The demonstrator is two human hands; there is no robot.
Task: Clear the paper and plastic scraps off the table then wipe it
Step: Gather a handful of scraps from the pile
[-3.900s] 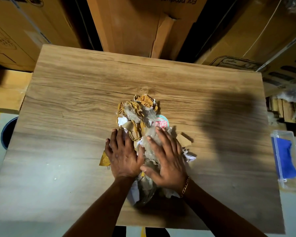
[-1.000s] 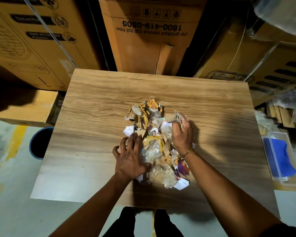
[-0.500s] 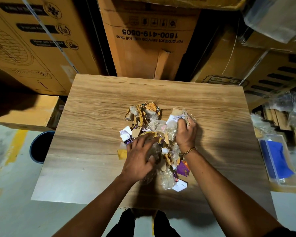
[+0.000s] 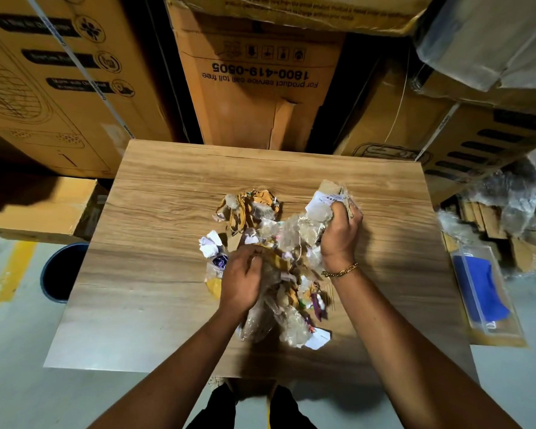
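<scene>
Near the table's [image 4: 143, 305] front edge, a white slip [image 4: 317, 339] marks the closest end of the scrap heap [image 4: 287, 317], which lies along the middle of the table. The left hand [image 4: 242, 280] digs into the heap's left flank, fingers curled around crumpled plastic and paper. Farther in, the right hand [image 4: 341, 233] grips a bunch of paper and film, fingers closed tight. Beyond both, an orange wad [image 4: 251, 205] lies loose.

The step in hand looks like gathering handfuls; wiping is not yet begun. Next, the load must be lifted without shedding bits and carried to the dark bin [image 4: 61, 274] just off the table's left side. What seems a blue cloth [image 4: 480, 292] waits off its right side, and cardboard boxes [image 4: 260, 97] stand behind the table.
</scene>
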